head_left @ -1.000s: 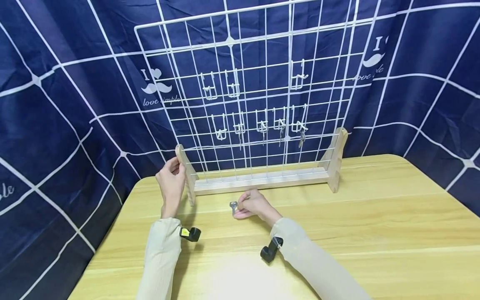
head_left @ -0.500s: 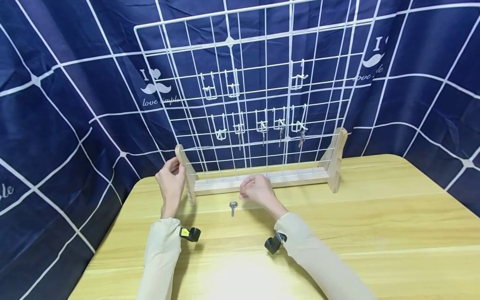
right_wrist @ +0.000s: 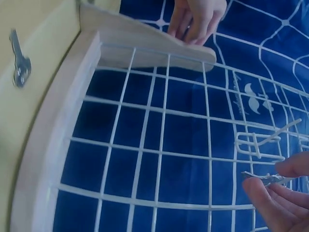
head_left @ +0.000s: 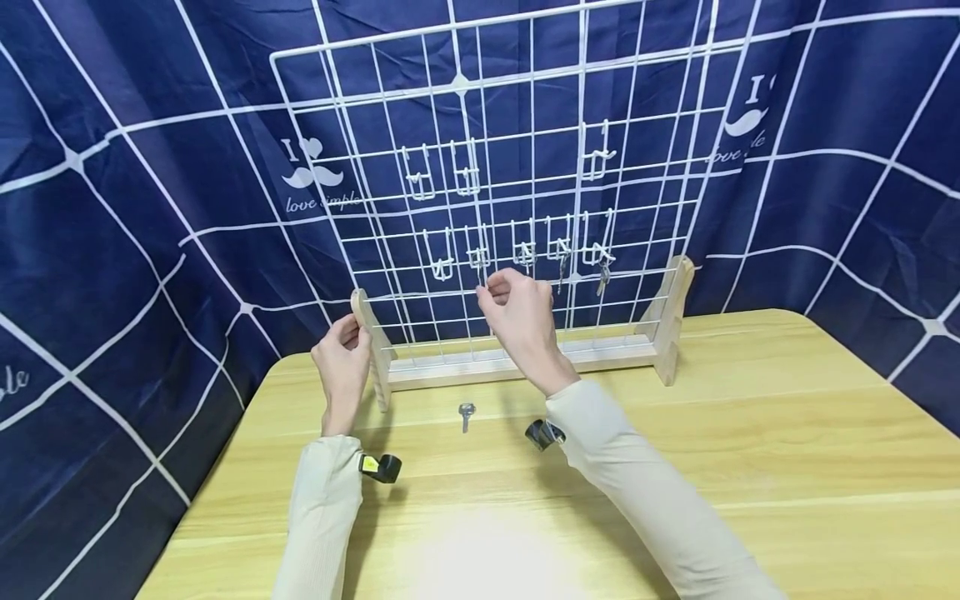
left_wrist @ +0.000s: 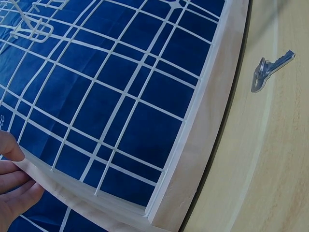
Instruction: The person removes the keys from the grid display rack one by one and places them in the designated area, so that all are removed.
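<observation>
My right hand is up at the wire grid's lower row of hooks. In the right wrist view its thumb and finger pinch a silver key. The head view shows the fingertips just below a small white hook; whether the pinched key touches that hook I cannot tell. My left hand grips the upright wooden end of the grid stand, also seen in the left wrist view. Another silver key lies flat on the table in front of the stand.
The white wire grid stands upright in its wooden base. Other keys hang from lower hooks right of my hand. A bare hook is to the left, with three more hooks above. Behind hangs a dark blue curtain.
My right hand has left the key on the table and risen to the lower hook row. The key on the table stays in place. My left hand has not moved.
</observation>
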The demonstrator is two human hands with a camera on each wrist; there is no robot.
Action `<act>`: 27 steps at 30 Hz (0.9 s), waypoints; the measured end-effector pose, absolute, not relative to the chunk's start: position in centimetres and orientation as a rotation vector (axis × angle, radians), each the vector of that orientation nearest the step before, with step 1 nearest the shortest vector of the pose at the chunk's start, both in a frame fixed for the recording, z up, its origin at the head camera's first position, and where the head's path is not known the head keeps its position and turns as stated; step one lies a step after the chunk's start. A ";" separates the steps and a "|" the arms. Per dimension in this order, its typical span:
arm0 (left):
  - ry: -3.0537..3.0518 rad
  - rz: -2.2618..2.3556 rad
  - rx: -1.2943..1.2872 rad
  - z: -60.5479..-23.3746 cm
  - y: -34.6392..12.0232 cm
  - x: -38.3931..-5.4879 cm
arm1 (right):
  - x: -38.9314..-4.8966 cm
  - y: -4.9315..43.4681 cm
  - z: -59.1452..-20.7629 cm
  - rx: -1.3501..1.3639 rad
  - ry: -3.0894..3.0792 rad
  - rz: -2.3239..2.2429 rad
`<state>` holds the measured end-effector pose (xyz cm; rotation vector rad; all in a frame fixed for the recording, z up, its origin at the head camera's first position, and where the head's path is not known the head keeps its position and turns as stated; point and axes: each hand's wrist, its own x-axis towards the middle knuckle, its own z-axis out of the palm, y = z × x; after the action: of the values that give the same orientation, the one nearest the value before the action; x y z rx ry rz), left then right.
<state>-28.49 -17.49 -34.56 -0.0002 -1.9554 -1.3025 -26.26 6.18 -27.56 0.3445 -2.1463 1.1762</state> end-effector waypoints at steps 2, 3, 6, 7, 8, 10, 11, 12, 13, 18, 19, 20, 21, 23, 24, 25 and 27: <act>-1.957 -1.300 0.002 -34.6 -17.5 -28.5 | -26.4 6.0 -27.2 0.340 -2.164 1.145; -1.956 -1.300 0.003 -34.6 -17.5 -28.5 | -26.5 6.0 -27.1 0.334 -2.178 1.127; -1.954 -1.302 0.002 -34.7 -17.5 -28.5 | -26.9 5.9 -27.0 0.318 -2.207 1.086; -1.953 -1.303 -0.001 -34.7 -17.5 -28.5 | -27.0 5.9 -27.1 0.315 -2.211 1.084; -1.952 -1.304 -0.003 -34.7 -17.5 -28.5 | -27.0 5.9 -27.1 0.311 -2.215 1.082; -1.950 -1.305 -0.006 -34.7 -17.5 -28.6 | -27.2 5.9 -27.1 0.307 -2.217 1.078; -1.948 -1.306 -0.007 -34.7 -17.5 -28.6 | -27.3 5.8 -27.1 0.304 -2.216 1.075; -1.947 -1.307 -0.007 -34.7 -17.5 -28.6 | -27.3 5.8 -27.2 0.303 -2.215 1.071; -1.946 -1.306 -0.006 -34.7 -17.5 -28.6 | -27.4 5.8 -27.2 0.302 -2.212 1.066; -1.949 -1.308 0.000 -34.8 -17.5 -28.7 | -27.9 5.7 -27.3 0.301 -2.182 1.022; -1.951 -1.308 0.002 -34.8 -17.5 -28.7 | -28.0 5.7 -27.3 0.298 -2.175 1.016; -1.953 -1.309 0.004 -34.9 -17.5 -28.8 | -28.0 5.7 -27.3 0.295 -2.170 1.013; -1.955 -1.308 0.006 -34.9 -17.5 -28.8 | -28.0 5.7 -27.3 0.291 -2.166 1.010; -1.958 -1.307 0.007 -34.9 -17.5 -28.8 | -28.1 5.7 -27.4 0.281 -2.160 1.008; -1.958 -1.306 0.007 -34.9 -17.5 -28.8 | -28.1 5.7 -27.3 0.277 -2.158 1.010; -1.958 -1.304 0.007 -34.9 -17.5 -28.8 | -28.1 5.7 -27.3 0.275 -2.156 1.012; -1.958 -1.305 0.007 -34.9 -17.5 -28.8 | -28.1 5.7 -27.3 0.278 -2.147 1.017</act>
<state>-28.76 -17.48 -34.85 0.0070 -1.9578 -1.3053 -28.11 5.74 -27.28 0.2780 -2.1472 1.0172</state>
